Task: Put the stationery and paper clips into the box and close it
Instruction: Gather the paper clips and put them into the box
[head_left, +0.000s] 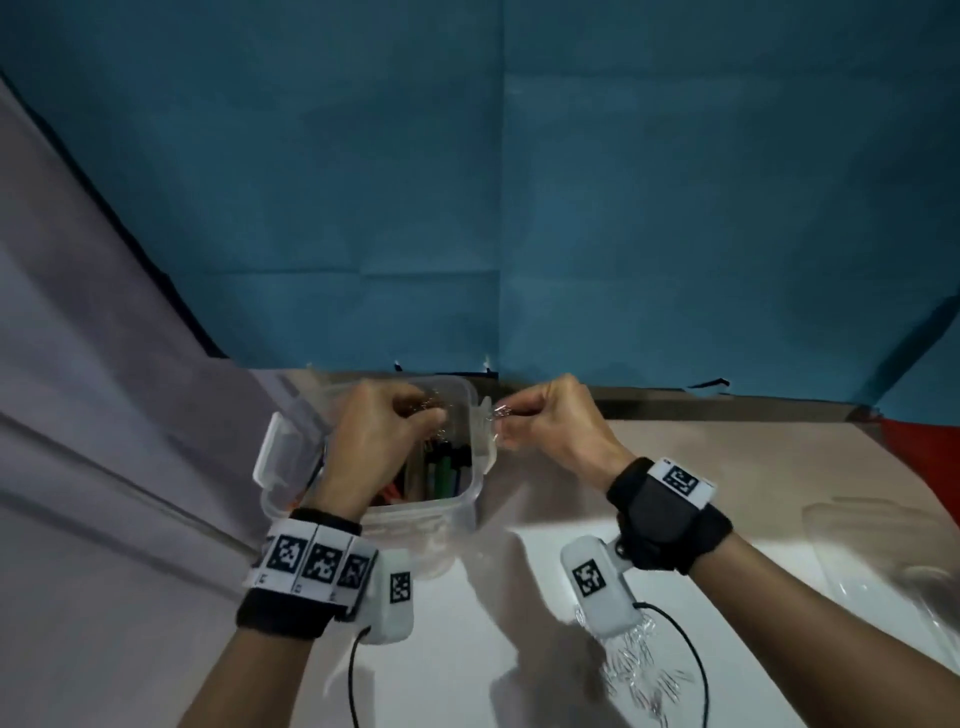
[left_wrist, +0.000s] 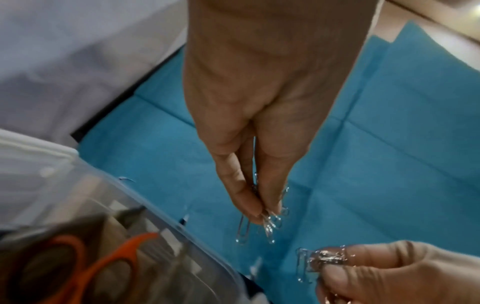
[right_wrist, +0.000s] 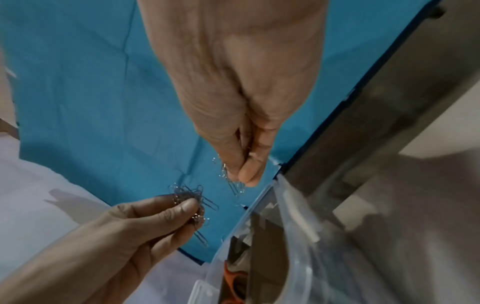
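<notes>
clear plastic box (head_left: 462, 512); left hand (head_left: 374, 447), right hand (head_left: 556, 426) each grip wiry silver paper clips (left_wrist: 269, 224).

Dim indoor light, soft shadows — motion blur, wide-angle edge warping

Head view overhead; wrist views close, both on box (head_left: 457, 499).

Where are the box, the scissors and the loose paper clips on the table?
box (head_left: 457, 512): head view, on its clear front wall.
scissors (left_wrist: 124, 259): left wrist view, on an orange handle loop inside the box.
paper clips (head_left: 649, 670): head view, middle of the loose pile on the table.
</notes>
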